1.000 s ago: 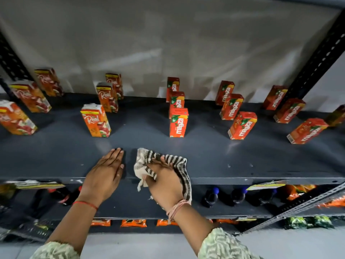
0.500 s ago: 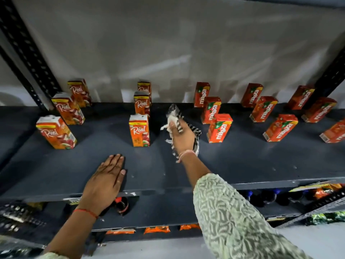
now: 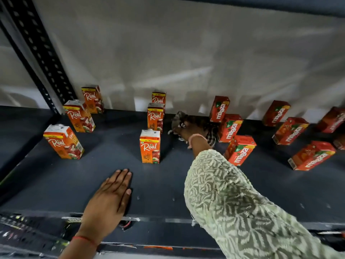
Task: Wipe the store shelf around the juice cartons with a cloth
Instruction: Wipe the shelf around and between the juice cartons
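A dark grey shelf (image 3: pixel 56 184) holds upright orange Real juice cartons (image 3: pixel 150 146) in two rows on the left. Rows of red Maaza cartons (image 3: pixel 239 149) stand on the right. My right hand (image 3: pixel 188 128) is stretched far back between the middle Real row and the nearest Maaza row, close to the back wall, and is shut on a striped black-and-white cloth (image 3: pixel 178 120) pressed on the shelf. My left hand (image 3: pixel 110 199) lies flat, fingers together, palm down near the shelf's front edge, holding nothing.
A black perforated upright (image 3: pixel 43 53) rises at the left. A pale back wall (image 3: pixel 186 62) closes the shelf behind the cartons. A lower shelf (image 3: pixel 168 234) with dark items shows under the front edge. My patterned right sleeve (image 3: pixel 233 202) crosses the shelf front.
My right hand has pushed the cloth from the front edge deep to the back of the shelf between the carton rows. My left hand has stayed flat in place.
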Available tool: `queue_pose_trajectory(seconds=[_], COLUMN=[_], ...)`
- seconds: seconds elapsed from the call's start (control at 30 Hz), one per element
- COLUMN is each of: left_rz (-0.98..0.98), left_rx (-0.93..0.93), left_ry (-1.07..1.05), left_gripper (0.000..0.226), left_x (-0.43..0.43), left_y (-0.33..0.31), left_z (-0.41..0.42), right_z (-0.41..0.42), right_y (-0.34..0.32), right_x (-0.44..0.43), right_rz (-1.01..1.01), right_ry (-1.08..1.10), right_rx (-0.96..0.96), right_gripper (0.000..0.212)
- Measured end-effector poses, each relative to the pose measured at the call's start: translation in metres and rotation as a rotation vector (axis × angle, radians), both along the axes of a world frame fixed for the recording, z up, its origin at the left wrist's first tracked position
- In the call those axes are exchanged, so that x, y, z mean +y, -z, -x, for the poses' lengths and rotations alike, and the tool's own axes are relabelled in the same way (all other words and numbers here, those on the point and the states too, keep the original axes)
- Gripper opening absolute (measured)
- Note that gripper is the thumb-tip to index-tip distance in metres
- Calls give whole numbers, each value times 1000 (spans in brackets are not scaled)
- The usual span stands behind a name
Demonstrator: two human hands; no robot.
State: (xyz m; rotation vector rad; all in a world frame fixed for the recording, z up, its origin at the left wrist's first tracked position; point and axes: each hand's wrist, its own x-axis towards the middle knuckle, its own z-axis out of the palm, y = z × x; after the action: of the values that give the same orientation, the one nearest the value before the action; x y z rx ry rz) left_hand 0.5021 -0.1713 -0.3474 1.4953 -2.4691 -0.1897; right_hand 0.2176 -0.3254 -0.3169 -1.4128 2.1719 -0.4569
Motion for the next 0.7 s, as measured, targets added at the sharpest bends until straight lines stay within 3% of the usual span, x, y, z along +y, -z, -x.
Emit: queue_pose_trajectory(seconds=[0.17,0.7], left_rz=[33,1], left_rx=[14,64], left_ry=[7,33], left_gripper=[73,59], left_x=[0,11], left_y=[-1,-7], left_z=[0,-17], right_z=[-4,-94], right_y=[-19,-19], right_x=[38,245], right_rz=[17,195], right_ry=[-184,-314], right_rx=[151,63], right_gripper=[60,42])
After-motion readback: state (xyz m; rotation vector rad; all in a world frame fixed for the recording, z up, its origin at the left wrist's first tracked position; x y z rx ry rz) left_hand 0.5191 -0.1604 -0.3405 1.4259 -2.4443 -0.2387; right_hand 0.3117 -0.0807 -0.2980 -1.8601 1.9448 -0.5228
